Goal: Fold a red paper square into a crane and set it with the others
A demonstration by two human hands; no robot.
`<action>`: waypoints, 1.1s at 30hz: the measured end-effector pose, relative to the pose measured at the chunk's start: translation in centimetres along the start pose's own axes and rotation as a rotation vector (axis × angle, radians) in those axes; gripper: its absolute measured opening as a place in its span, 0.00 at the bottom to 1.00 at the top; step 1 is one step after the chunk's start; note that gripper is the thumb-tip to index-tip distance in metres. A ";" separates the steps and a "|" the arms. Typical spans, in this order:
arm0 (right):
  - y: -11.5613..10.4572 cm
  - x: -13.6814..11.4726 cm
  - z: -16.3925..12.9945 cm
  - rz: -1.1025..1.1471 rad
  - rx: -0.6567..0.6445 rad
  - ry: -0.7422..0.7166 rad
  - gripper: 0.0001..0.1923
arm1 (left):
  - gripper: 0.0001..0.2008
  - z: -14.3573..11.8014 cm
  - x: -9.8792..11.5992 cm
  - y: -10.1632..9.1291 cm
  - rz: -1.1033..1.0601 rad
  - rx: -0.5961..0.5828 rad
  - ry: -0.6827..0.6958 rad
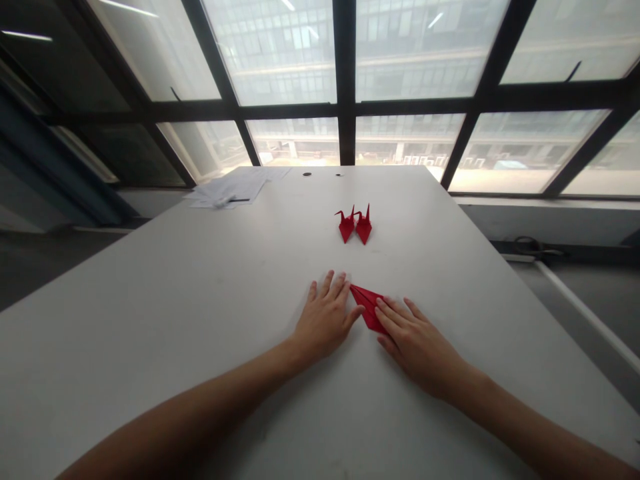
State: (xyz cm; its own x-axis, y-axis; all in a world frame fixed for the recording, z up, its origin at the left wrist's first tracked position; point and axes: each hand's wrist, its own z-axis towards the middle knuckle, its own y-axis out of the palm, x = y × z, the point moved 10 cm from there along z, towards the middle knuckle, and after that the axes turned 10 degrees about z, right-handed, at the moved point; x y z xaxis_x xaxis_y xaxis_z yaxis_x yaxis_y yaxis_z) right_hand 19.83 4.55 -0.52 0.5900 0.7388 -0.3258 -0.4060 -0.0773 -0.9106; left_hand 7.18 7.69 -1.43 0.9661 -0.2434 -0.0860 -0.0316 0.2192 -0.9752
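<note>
Both hands are flat on the white table in the lower middle of the frame, pressing down on a piece of folded red paper that sits between them. The left hand lies palm down with fingers spread a bit, its thumb tip touching the left edge of the paper. The right hand is also palm down, fingertips resting on the right side of the paper and covering its lower end. Neither grip is closed around anything, both hands are just laid out flat with straight fingers, so it's pressing, not holding.

Further up the table, around the center of the frame, two finished red paper cranes stand side by side, touching each other, well apart from the hands. A messy stack of white paper sheets sits at the far left corner of the table, upper left, just under the big dark-framed windows
</note>
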 end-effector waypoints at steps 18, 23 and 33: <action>0.4 0.2 0.0 0.004 -0.043 0.020 0.24 | 0.34 0.4 -0.2 1.1 0.014 -0.087 0.083; 0.3 0.4 0.2 0.029 -0.064 0.036 0.25 | 0.31 1.3 -2.7 0.7 0.012 -0.027 -0.058; -0.1 0.3 0.3 0.077 -0.028 0.010 0.24 | 0.30 1.1 -1.3 0.7 -0.021 -0.002 0.065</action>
State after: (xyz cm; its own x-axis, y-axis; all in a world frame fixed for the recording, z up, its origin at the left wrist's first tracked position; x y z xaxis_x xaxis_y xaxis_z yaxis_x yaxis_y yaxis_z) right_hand 19.84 4.93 -0.46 0.5650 0.7229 -0.3976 -0.4310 -0.1524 -0.8894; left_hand 6.16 9.23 -1.80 0.9480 -0.3085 -0.0782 -0.0118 0.2116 -0.9773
